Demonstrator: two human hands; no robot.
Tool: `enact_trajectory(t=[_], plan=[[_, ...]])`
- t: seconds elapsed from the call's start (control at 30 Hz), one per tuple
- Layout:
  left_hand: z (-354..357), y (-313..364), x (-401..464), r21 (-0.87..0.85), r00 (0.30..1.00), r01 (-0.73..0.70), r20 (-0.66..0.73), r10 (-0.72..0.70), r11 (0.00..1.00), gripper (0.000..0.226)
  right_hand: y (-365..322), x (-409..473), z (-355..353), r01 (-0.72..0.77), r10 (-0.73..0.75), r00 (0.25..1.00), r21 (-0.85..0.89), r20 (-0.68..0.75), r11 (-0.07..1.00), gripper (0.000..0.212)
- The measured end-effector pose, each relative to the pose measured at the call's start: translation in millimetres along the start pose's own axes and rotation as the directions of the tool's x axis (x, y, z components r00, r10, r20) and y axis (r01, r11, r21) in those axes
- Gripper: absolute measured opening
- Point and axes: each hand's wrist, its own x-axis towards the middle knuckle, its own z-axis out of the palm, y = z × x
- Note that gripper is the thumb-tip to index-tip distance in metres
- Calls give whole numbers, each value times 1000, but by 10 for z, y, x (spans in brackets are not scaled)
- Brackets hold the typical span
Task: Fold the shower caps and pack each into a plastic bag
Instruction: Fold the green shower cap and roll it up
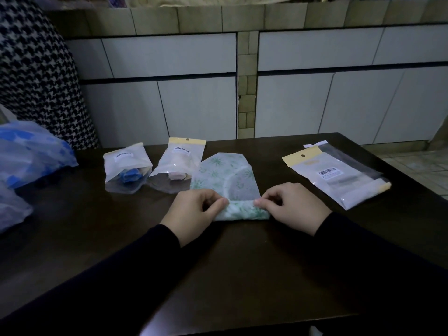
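A green-printed shower cap [228, 180] lies flat on the dark desk [121, 238], near the middle, with its rounded end pointing to the far edge. Its near end is rolled into a thick fold. The left hand [194, 209] pinches the left end of this fold between thumb and curled fingers, and the right hand [291, 207] pinches the right end in the same way. Both arms wear dark sleeves [126, 275].

Beside the cap, toward the far edge, stand two filled plastic bags. The bag with a pink cap [178, 163] touches the green cap at its left side, and the bag with a blue cap [127, 166] is just left of that one. At the right edge of the desk lies a stack of empty plastic bags [337, 175] with yellow header strips and a barcode label. At the left edge rests a heap of loose caps [26, 151], white with blue print. Behind the desk is a tiled wall [315, 69].
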Motion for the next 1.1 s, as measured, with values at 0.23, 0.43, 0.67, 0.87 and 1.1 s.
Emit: enact_trajectory(t=[0.23,0.43,0.67,0.87,1.1], plan=[[7,-101,24,187,966,-237,-59,252,953,19,-5,-22,47,179,-205,962,-151,-180,972,23],[-176,-170,63,231,849,-525,221,481,819,37,-19,-49,54,334,-354,935,-270,-31,903,34],[-216,-256,154,241,821,-562,279,498,791,40,-12,-121,-13,342,-346,937,-303,43,889,68],[-260,-216,176,193,856,-491,287,429,850,46,1,-113,-28,335,-349,937,-315,13,888,60],[-243,-200,170,51,957,-242,178,230,969,12,-6,-78,-7,268,-294,953,-242,-79,932,58]])
